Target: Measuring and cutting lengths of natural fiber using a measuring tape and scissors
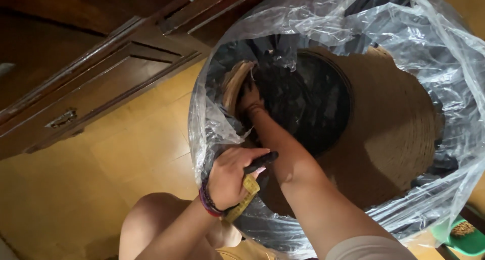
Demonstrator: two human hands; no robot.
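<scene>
L hand grips black handle + yellow tape measure at basket rim. R hand deep inside; can't tell its grip.

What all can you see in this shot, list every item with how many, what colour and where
Woven basket: one, brown, centre right, wrapped in plastic.
Clear plastic bag: one, transparent, around the basket.
Black liner: one, dark, inside the basket opening.
Measuring tape: one, yellow, under the left hand.
Black object: one, gripped in the left hand.
Wooden cabinet: one, dark brown, upper left.
Floor: yellowish tiles, lower left.
Green object: one, bottom right corner.
Wristbands: dark, left wrist.
Knee: bottom centre.
Left hand: at the basket rim.
Right hand: reaching inside the basket.
</scene>
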